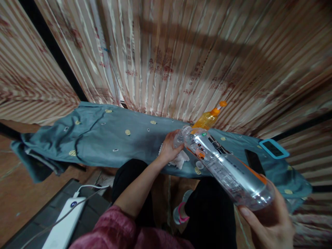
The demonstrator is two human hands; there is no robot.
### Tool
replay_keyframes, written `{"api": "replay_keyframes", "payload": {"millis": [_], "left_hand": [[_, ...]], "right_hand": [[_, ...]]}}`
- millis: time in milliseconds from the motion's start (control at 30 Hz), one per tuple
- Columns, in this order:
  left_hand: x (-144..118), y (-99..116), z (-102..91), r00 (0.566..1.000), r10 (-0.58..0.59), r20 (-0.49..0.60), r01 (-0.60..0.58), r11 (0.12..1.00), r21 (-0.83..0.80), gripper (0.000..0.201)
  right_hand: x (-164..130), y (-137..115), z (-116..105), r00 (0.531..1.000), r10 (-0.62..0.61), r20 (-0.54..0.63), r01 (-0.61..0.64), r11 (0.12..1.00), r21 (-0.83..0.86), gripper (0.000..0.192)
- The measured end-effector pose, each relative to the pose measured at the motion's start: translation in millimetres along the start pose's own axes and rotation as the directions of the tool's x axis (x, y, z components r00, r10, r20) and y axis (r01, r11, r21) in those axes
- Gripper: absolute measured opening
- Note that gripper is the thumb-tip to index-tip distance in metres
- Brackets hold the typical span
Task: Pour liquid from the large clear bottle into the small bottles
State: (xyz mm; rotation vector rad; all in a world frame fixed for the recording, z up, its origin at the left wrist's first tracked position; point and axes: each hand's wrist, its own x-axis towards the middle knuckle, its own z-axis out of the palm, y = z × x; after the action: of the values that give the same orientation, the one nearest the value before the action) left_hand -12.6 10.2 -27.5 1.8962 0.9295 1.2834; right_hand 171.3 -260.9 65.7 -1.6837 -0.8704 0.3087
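Clear plastic bottle [223, 166], likely light and slippery: right hand [269, 221] grips its base, left hand [169, 147] closes round its neck.

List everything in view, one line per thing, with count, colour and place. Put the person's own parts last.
clear plastic bottle: 1, clear with orange and white label, tilted, base in the right hand, neck at the left hand
bottle cap: 1, whitish, on the cloth below the bottle
white tissue: 1, white, crumpled under the left hand
orange bottle: 1, orange with orange cap, at the far edge of the cloth
blue cloth: 1, grey-blue with small yellow motifs, spread over the surface
black phone: 1, black, on the cloth at right
blue-framed device: 1, far right
power bank: 1, white with cable, lower left
curtain: striped beige and red, behind
left hand: 1, at the bottle's neck
right hand: 1, holding the bottle's base
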Motion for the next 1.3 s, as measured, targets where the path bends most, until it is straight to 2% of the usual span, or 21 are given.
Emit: {"api": "replay_keyframes", "payload": {"millis": [433,733,1033,1300], "left_hand": [[-0.3,-3.6,1.8,0.999,0.033,0.002,-0.033,0.999,-0.013,0.065],[-0.9,-5.4,2.8,0.999,0.045,-0.009,-0.045,0.999,-0.007,0.064],[-0.5,-6.0,3.1,0.999,0.042,-0.004,-0.042,0.999,0.008,0.065],[-0.4,-4.3,3.2,0.999,0.036,-0.007,-0.036,0.999,0.007,0.063]], "right_hand": [[1.5,-0.8,2.5,0.999,0.009,-0.030,-0.007,0.999,0.044,0.114],[-0.4,-0.6,0.9,1.000,-0.006,-0.015,0.006,1.000,-0.003,0.110],[1.1,-2.3,0.5,0.999,-0.031,-0.019,0.031,0.999,0.019,0.111],[-0.2,-4.9,-2.4,1.000,-0.012,0.007,0.012,1.000,-0.004,0.105]]}}
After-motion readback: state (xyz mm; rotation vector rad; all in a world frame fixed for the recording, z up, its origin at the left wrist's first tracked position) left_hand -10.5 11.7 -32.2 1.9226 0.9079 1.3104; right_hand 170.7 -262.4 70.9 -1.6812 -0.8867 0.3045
